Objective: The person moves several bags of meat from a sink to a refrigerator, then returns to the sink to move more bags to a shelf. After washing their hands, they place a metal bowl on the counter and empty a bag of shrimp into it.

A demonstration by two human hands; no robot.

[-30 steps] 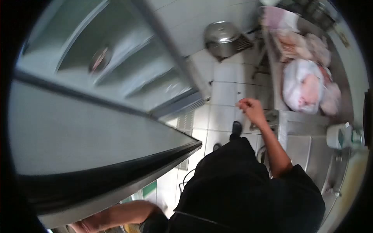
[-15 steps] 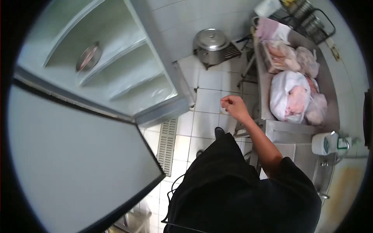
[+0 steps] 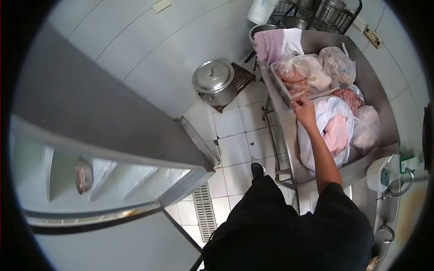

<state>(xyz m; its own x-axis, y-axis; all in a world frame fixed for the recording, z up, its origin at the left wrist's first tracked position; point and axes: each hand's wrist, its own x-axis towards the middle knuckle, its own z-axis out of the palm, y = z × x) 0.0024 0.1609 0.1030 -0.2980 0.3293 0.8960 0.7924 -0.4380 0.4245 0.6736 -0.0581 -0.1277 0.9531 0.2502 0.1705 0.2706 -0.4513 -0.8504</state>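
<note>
My right hand [image 3: 304, 111], its fingers curled, is at the near corner of a shallow tray [image 3: 281, 88] on the steel counter. The fingers appear to touch the tray's rim; whether they grip it is hard to make out. In the tray lies a clear plastic bag of meat [image 3: 296, 74]. Below my hand sits a large white bag with pale pink meat [image 3: 337, 133]. Further bags, one of reddish meat [image 3: 350, 97] and one pale [image 3: 366, 128], stand beside it. My left hand is out of sight.
The fridge [image 3: 181, 183] stands open at the left, with a metal bowl [image 3: 83, 175] inside. A lidded pot [image 3: 214, 81] is on the floor. Pink and white cloths [image 3: 271, 45] lie at the counter's far end. A floor drain [image 3: 204, 212] is below.
The view has turned toward the counter. My right hand has moved from over the floor to the tray's corner. The fridge now appears further to the left.
</note>
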